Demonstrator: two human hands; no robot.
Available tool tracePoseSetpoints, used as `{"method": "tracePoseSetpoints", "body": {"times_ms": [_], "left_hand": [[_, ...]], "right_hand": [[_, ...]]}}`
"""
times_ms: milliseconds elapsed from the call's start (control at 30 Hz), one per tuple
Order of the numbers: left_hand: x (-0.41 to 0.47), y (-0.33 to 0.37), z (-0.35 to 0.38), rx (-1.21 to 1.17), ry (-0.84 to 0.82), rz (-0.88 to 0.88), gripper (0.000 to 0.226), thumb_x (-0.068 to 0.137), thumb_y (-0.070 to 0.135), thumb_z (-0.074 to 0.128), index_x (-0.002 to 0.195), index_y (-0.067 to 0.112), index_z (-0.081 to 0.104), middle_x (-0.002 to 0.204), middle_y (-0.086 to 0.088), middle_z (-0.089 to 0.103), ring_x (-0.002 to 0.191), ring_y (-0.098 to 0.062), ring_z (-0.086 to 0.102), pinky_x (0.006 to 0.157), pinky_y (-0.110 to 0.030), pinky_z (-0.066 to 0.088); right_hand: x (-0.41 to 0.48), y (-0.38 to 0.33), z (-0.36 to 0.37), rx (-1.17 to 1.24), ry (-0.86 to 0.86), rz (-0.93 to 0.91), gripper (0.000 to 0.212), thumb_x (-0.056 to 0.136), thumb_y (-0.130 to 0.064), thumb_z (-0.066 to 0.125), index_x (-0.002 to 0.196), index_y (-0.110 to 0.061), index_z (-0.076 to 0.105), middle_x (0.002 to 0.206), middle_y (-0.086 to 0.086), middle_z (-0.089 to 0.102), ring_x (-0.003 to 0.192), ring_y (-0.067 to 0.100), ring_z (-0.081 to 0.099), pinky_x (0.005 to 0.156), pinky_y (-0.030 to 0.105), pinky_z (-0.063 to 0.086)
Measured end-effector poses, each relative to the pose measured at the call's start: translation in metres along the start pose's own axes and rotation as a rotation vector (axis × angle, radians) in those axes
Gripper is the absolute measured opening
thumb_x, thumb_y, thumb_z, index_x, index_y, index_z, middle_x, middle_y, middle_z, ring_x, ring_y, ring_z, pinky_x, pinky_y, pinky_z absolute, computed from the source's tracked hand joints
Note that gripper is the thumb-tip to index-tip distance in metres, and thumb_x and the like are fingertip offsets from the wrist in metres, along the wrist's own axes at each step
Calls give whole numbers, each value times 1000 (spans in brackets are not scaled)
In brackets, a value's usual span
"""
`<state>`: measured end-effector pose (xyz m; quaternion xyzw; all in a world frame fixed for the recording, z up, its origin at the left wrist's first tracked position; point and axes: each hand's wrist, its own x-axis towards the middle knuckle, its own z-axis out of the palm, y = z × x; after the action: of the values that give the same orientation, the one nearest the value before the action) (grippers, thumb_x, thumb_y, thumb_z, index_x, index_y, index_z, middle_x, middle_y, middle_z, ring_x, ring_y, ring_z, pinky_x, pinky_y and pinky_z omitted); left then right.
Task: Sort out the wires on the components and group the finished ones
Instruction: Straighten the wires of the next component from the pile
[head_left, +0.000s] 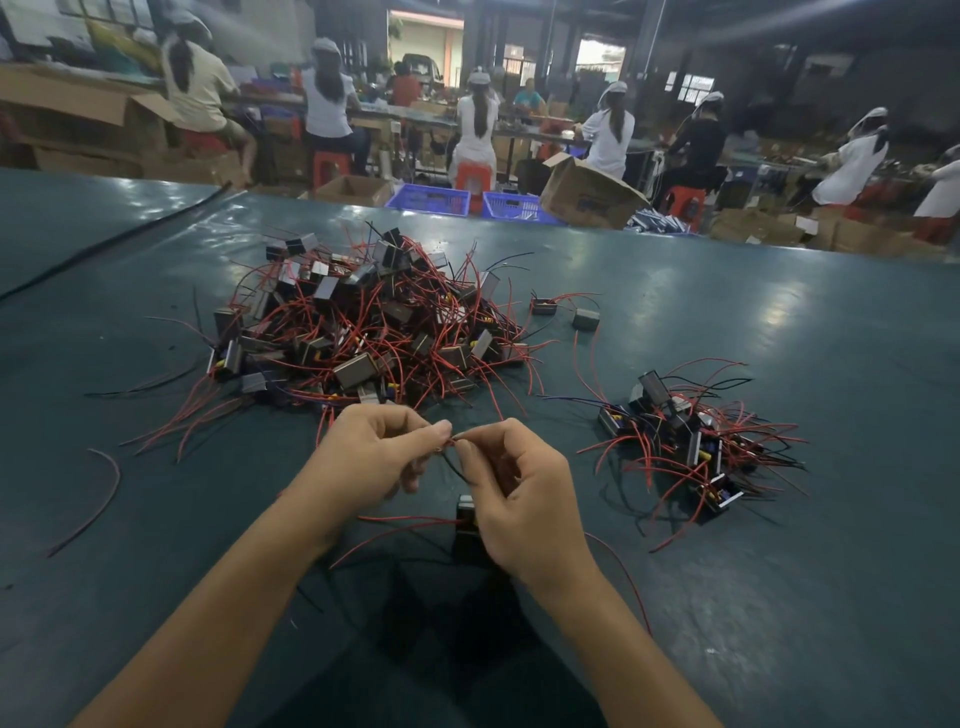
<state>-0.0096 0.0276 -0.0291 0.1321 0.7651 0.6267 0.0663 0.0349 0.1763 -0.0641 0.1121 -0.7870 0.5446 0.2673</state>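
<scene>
A dark component (466, 514) is seen low centre, near the table edge, partly hidden by the right hand (519, 493). Its thin red and black wires (457, 466) are pinched at the tips by both that hand and the left hand (371, 457), thumb against forefinger, other fingers curled. A large tangled pile (363, 322) of components is laid beyond the hands on the green table (779, 597), a smaller pile (696, 441) well apart to the right, and a loose red wire (101, 493) far left.
</scene>
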Motion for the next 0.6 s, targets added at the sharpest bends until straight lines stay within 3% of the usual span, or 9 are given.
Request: {"method": "tracePoseSetpoints", "body": {"times_ms": [67, 233, 400, 467, 533, 600], "left_hand": [[0, 2, 1, -96, -66, -144, 28, 91, 25, 64, 69, 8, 62, 52, 2, 55, 42, -8, 50, 39, -16, 34], [-2, 4, 2, -8, -102, -93, 35, 95, 32, 57, 64, 17, 61, 56, 6, 59, 46, -5, 52, 40, -14, 36], [-6, 10, 7, -484, -208, -502, 43, 91, 31, 58, 49, 22, 59, 53, 8, 47, 39, -6, 39, 39, -17, 30], [-6, 10, 11, -431, -160, -395, 46, 91, 34, 61, 48, 21, 59, 52, 5, 49, 40, -7, 41, 40, -17, 33], [-8, 8, 12, -163, -33, -46, 37, 86, 42, 63, 56, 20, 63, 54, 3, 57, 43, -7, 50, 42, -16, 39], [-8, 2, 9, 122, 68, 329, 24, 81, 44, 64, 78, 21, 68, 62, 5, 63, 51, -5, 56, 49, -15, 44]], "right_hand": [[0, 1, 0, -21, 4, -36, 5, 91, -12, 63, 91, -8, 67, 78, 0, 68, 68, 13, 64, 63, 28, 53], [2, 0, -2, -36, 24, -67, 8, 91, -14, 62, 92, -7, 67, 78, -2, 67, 69, 10, 63, 63, 19, 49], [0, -4, -2, -42, 27, -144, 5, 92, -12, 61, 92, -11, 66, 77, 0, 63, 66, 12, 59, 59, 25, 48], [1, -5, -3, -9, 33, -102, 6, 93, -12, 61, 90, -10, 66, 75, -3, 64, 64, 9, 59, 58, 21, 46], [2, -7, -4, 97, 32, 20, 9, 94, -9, 62, 86, -10, 67, 70, -9, 64, 59, 4, 56, 56, 17, 44], [5, -7, -6, 196, 36, 131, 14, 93, -7, 63, 82, -13, 67, 63, -11, 62, 55, 1, 52, 53, 15, 42]]}}
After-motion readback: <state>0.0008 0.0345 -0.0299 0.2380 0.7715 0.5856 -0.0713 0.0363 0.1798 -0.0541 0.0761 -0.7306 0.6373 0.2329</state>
